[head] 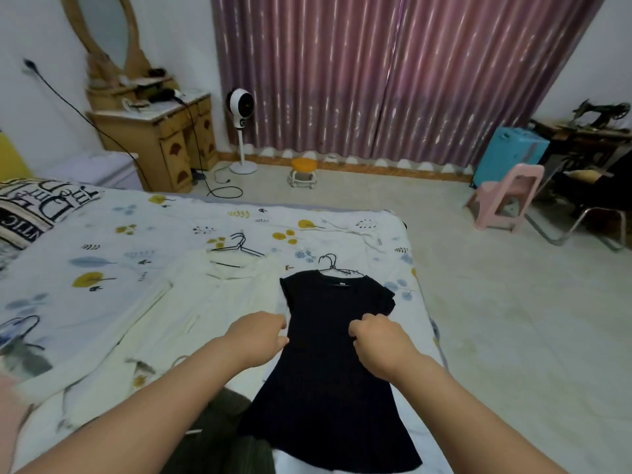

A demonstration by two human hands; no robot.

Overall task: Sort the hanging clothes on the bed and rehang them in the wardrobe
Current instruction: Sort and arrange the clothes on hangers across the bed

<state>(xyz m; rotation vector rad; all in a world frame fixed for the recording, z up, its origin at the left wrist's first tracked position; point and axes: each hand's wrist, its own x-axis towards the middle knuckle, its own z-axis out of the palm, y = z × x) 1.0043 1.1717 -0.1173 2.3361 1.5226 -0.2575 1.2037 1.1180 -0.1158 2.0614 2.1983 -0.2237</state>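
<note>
a black dress (328, 371) on its hanger (333, 266) lies on the bed (102, 285); left hand (260, 335) and right hand (379, 342) pinch its waist. a white garment (219, 292) awaits; nothing looks rehung yet.

The dress (328, 364) is matt black cloth on a thin dark wire hanger (333, 266), lying on a printed cotton-like sheet (102, 268). Far off, the curtain (376, 73) has a slight sheen, the dresser (171, 138) is varnished wood, the chair (506, 200) smooth pink plastic, and the floor (513, 302) dull.
</note>
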